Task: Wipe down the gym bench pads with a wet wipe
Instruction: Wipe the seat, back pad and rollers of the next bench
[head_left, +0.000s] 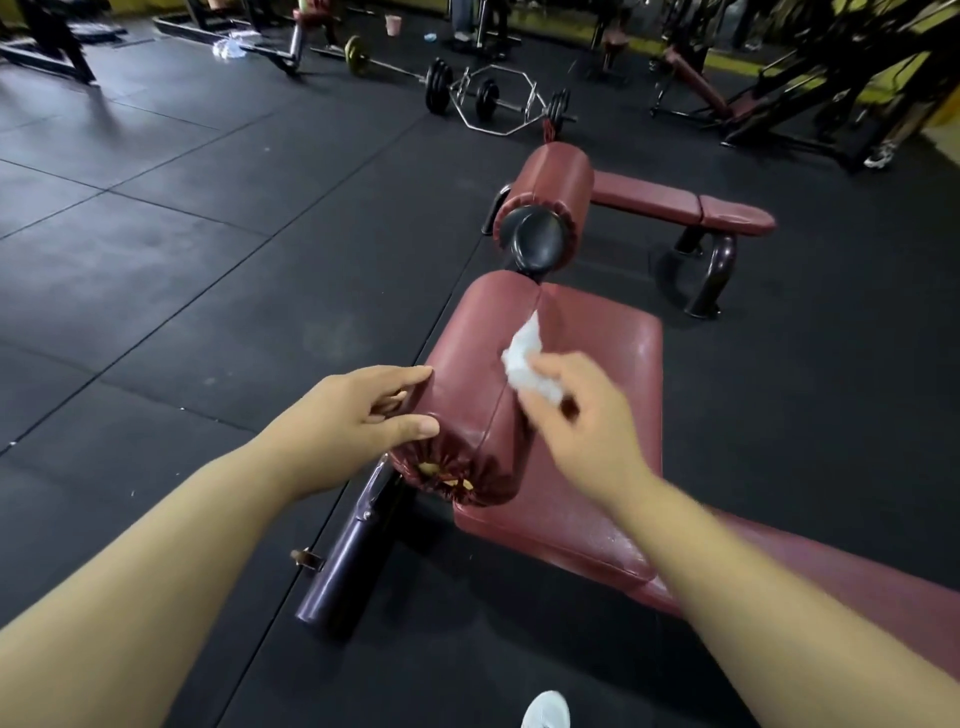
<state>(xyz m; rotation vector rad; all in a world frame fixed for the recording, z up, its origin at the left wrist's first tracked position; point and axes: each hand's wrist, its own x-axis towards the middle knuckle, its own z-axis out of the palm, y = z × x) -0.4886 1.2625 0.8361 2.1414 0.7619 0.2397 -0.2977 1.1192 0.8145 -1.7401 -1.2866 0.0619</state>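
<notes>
Our left hand (358, 415) grips the near end of the cylindrical maroon vinyl roller pad (470, 364). The fingers curl over its top and the thumb lies by the gathered end cap, steadying it. To the right, the crumpled white wet wipe (524, 356) lies against the roller pad's upper side by the seam, pinched in the fingertips of our right hand (587, 421). That hand is blurred, so we cannot tell how many fingers hold it. Further right, just beside the roller, sits the broad flat maroon seat pad (623, 353).

We judge the step in hand to be wiping the roller. To do it well we would spread the wipe so more of it meets the vinyl and run long strokes along the length. We would also work into the crease where the roller meets the seat pad.

Around us are black rubber floor tiles (208, 260) on the left and a dark metal frame tube (353, 551) below the roller. A second maroon roller (550, 176) lies further off, with another flat maroon bench (675, 202) to its right and a chrome hex bar with black plates (498, 98) behind. Nothing blocks the wipe's path. Only our own left hand covers a patch that will need doing too.
</notes>
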